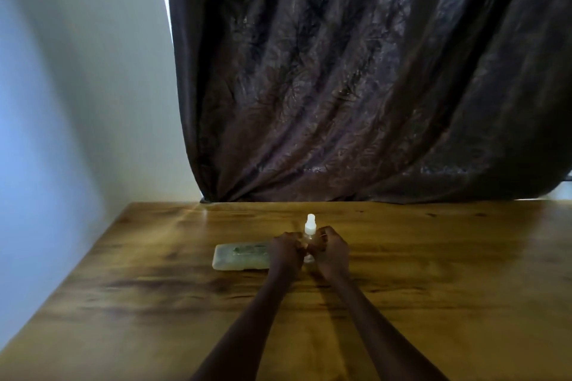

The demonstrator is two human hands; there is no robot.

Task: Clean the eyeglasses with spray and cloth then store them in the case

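Left hand [286,249] and right hand [332,250], centre frame: fingers curled inward, contents indiscernible, possibly the eyeglasses. Spray bottle [309,227] stands upright between them, presumably for ready reach. Case [240,258] lies just left on worktop [448,272].

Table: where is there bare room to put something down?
The table is bare right of the right hand, left of the case toward the wall, and between the bottle and the curtain. It is crowded in the middle, where the case, left hand, bottle and right hand bunch together.
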